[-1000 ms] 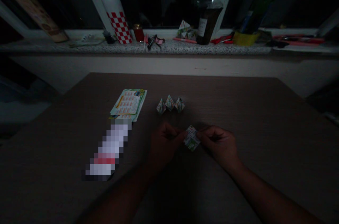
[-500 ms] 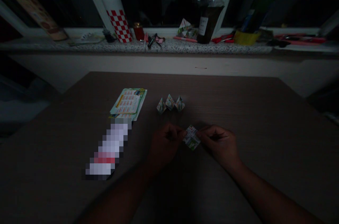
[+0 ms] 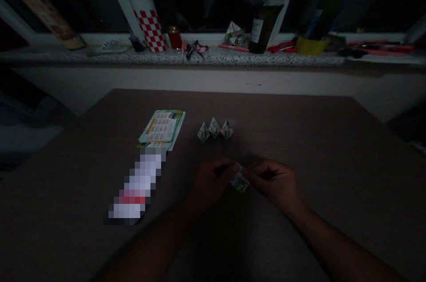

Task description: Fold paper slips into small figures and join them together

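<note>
The windowsill (image 3: 219, 58) is cluttered; the brown table (image 3: 316, 131) lies dim.

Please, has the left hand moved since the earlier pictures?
Yes, the left hand has moved slightly to the right, judged against the three folded paper pieces on the table.

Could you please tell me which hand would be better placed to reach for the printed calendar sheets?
Probably the left hand: it is nearer the printed calendar sheets, while the right hand is farther across. Both hands, however, pinch the folded paper.
</note>
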{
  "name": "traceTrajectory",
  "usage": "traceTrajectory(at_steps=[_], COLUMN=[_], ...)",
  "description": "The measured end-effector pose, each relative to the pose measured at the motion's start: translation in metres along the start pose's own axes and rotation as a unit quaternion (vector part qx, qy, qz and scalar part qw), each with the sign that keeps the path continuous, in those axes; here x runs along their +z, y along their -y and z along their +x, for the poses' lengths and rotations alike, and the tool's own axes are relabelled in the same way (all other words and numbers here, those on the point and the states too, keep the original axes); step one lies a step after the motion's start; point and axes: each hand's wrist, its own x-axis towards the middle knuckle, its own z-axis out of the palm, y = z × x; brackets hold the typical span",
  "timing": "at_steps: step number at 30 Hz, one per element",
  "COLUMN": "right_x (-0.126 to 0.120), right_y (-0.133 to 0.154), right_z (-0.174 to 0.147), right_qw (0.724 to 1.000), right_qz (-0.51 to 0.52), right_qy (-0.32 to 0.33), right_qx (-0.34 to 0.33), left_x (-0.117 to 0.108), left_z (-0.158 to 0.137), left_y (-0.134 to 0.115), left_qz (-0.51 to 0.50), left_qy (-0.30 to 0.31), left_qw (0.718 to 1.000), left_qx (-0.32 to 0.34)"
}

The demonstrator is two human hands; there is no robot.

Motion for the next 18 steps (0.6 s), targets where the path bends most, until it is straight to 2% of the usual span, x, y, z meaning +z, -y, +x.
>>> traceTrajectory(at_steps=[4,8,12,18], right_x=[0.0007,0.0012,0.0005,-0.0015], right_y=[-0.0011,-0.0031,-0.0036,0.0002], right_z=[0.0002,-0.0001,-0.0010,-0.0014], right_qw=[0.999,0.991,0.988,0.988], right_qz=[0.027,0.047,0.014,0.000], right_qy=[0.007,0.090,0.134,0.135], right_qx=[0.036,0.083,0.078,0.079], left_x=[-0.0006,0.0004,0.0036,0.0079], left_z=[-0.0014,-0.0019,-0.0023,-0.0043], left_y=[-0.0019,-0.0016,-0.0020,-0.0051], left_qz=[0.007,-0.001,-0.015,-0.036], left_qy=[-0.015,-0.021,-0.024,-0.020], left_qw=[1.000,1.000,1.000,0.999], left_qx=[0.013,0.015,0.011,0.011])
